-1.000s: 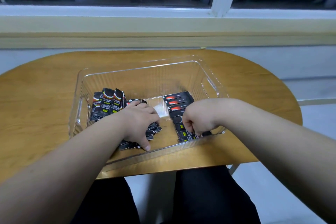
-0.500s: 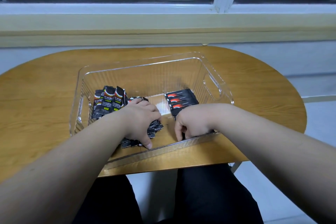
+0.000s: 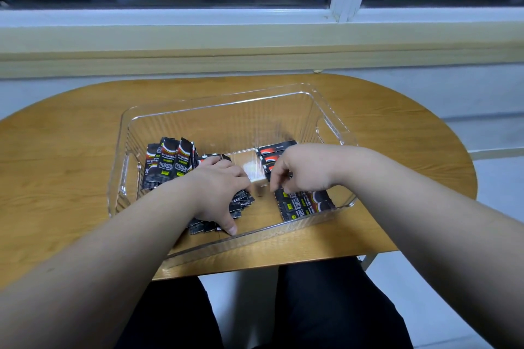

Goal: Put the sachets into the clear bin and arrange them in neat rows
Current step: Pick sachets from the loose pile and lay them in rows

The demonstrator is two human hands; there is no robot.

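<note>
The clear bin [image 3: 215, 106] stands in the middle of the wooden table [image 3: 62, 167]. Black sachets lean in a row [image 3: 167, 161] against its left wall. My left hand [image 3: 218, 187] presses down on a loose pile of sachets [image 3: 241, 204], fingers spread and thumb near the front wall. At the right lies a flat row of sachets [image 3: 304, 204], with more of them further back [image 3: 273, 149]. My right hand [image 3: 300, 170] hovers over this row with fingers hanging loosely curled, the tips at the sachets' left ends and nothing visibly gripped.
The bin's far half holds nothing. A window sill [image 3: 255, 45] and dark window run behind the table. My legs [image 3: 326, 306] are under the near table edge, and light floor shows on the right.
My right hand has lifted and shifted back and left, uncovering the near sachets of the right row. The left hand has stayed on its pile.
</note>
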